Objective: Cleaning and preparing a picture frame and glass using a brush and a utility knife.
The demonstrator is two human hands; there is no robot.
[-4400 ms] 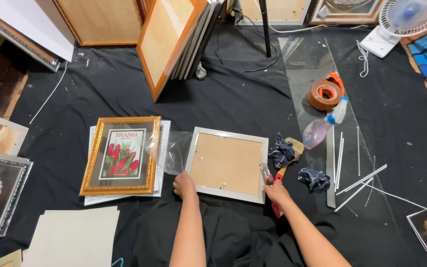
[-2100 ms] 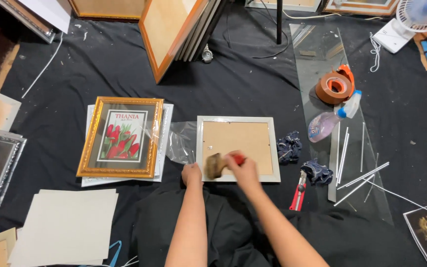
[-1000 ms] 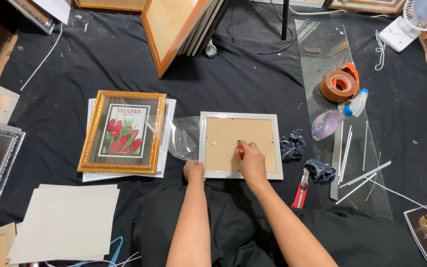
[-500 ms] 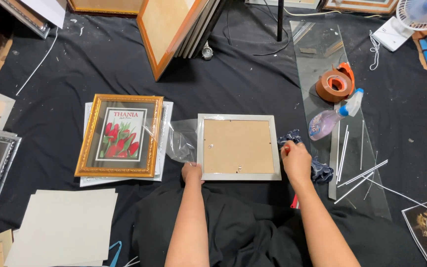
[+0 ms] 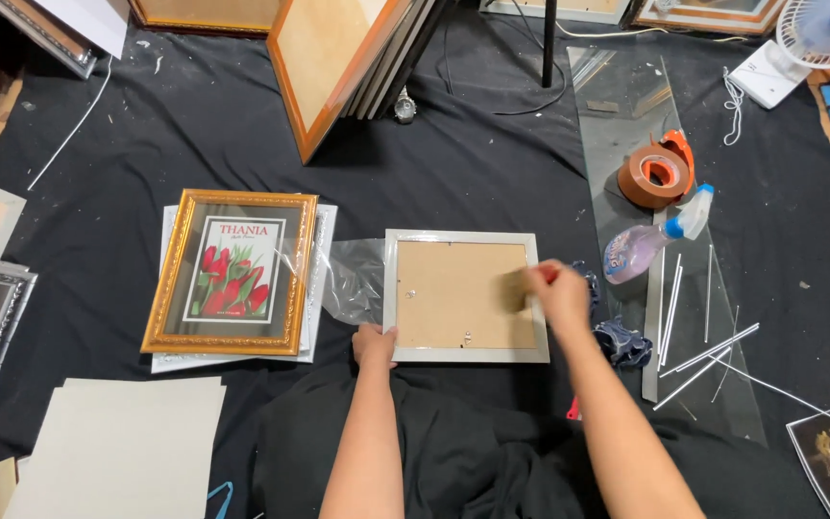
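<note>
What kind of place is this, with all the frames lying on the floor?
It looks like a picture-framing workshop, worked on the floor. A silver frame lies face down under the left hand and right hand, a finished gold frame lies beside it, and a glass sheet and tape roll lie nearby.

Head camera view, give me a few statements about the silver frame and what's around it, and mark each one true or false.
1. The silver frame lies face down, its brown backing board up. True.
2. The left hand rests at the frame's near left corner. True.
3. The right hand is holding the spray bottle. False: it is at the frame's right edge with a small brush; the bottle lies apart, on the glass sheet.
4. The gold frame with the tulip picture lies right of the silver frame. False: it lies to its left.
5. The roll of brown tape sits on the glass sheet. True.
</note>
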